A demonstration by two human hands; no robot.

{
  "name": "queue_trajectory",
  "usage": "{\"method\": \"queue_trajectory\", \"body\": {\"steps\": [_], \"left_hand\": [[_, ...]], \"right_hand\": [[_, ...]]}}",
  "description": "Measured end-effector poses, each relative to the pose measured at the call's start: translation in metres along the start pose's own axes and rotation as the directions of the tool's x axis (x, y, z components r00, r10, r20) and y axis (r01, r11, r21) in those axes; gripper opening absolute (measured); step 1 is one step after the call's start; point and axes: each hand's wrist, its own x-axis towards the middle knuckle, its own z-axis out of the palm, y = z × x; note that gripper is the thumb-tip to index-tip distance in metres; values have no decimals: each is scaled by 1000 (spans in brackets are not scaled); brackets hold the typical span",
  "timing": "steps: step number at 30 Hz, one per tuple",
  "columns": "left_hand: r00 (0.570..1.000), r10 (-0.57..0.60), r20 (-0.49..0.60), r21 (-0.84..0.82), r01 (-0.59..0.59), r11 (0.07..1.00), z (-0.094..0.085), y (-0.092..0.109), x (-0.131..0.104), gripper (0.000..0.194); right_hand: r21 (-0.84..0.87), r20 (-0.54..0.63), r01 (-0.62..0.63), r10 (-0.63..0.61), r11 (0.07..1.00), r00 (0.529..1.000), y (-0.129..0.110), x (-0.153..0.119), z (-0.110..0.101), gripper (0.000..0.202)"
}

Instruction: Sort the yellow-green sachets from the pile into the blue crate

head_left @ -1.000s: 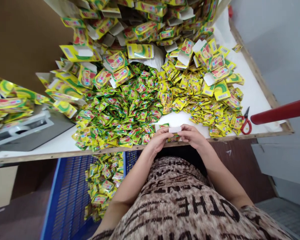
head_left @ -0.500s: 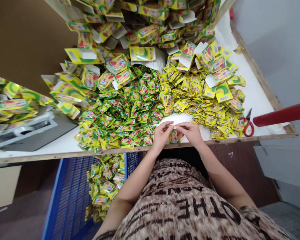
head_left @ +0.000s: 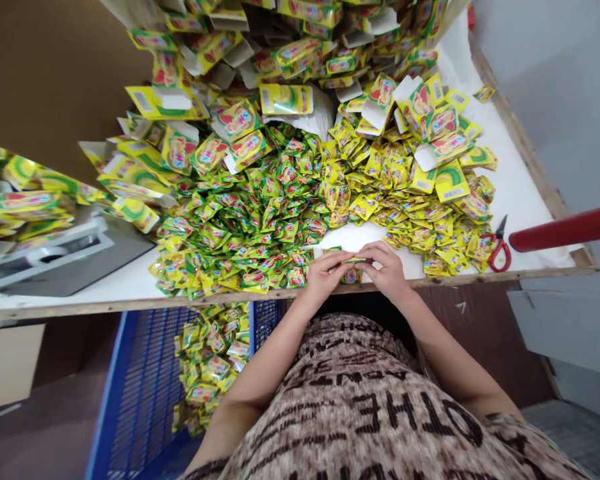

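Observation:
At the table's front edge, my left hand [head_left: 326, 273] and my right hand [head_left: 387, 270] meet with fingers pinched on a thin yellow-and-green packet [head_left: 356, 260]. It is seen edge-on, and whether it is a sachet or a small carton I cannot tell. Partly hidden beneath the fingers, another printed piece [head_left: 353, 275] lies at the table edge. Left of my hands spreads a heap of green sachets [head_left: 260, 213]. Yellow sachets [head_left: 420, 230] are heaped to the right.
Open printed cartons [head_left: 240, 120] pile up behind the sachets. Red-handled scissors [head_left: 500, 257] lie at right beside a red bar [head_left: 565, 227]. A grey tape dispenser [head_left: 50, 257] stands at left. Below the table is a blue crate [head_left: 140, 387] with filled cartons [head_left: 213, 367].
My fingertips have gone from a close pinch to holding the thin packet lengthwise between both hands. My right hand's fingers now curl over its far end. The view has shifted slightly.

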Motion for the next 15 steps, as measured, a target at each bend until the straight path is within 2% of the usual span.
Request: {"method": "queue_trajectory", "body": {"steps": [3, 5, 7, 8, 10, 11, 12, 13, 14, 15], "left_hand": [[1000, -12, 0, 5, 12, 1000, 10, -4, -5, 21], [999, -50, -11, 5, 50, 999, 13, -1, -7, 21], [986, -136, -96, -21, 135, 991, 3, 11, -7, 23], [967, -196, -161, -50, 191, 980, -10, 18, -9, 25], [910, -337, -241, -102, 321, 941, -51, 36, -18, 31], [885, -409, -225, -107, 395, 913, -78, 43, -27, 33], [861, -490, -135, -52, 488, 871, -108, 49, -40, 33], [811, -585, -23, 44, 585, 810, -139, 53, -57, 32], [733, -678, 59, 165, 663, 731, -170, 54, -78, 33], [644, -762, 64, 287, 720, 632, -199, 53, -101, 37]], "right_hand": [[-57, -97, 37, -42, 998, 994, -1, -7, 7, 11], [-37, -76, 6, -8, 999, 997, 0, -6, 5, 11], [4, -62, -100, 100, 995, 993, 4, 1, 2, 14], [7, -77, -159, 159, 987, 984, 7, 6, 1, 16], [-38, -97, -233, 228, 972, 969, 13, 16, 4, 17], [-81, -74, -233, 228, 969, 971, 15, 21, 8, 16], [-135, -14, -205, 205, 969, 979, 17, 25, 14, 15], [-190, 75, -149, 166, 970, 983, 18, 28, 21, 14], [-243, 177, -76, 121, 967, 977, 17, 30, 28, 16], [-294, 272, 2, 82, 956, 959, 16, 31, 35, 23]]}}
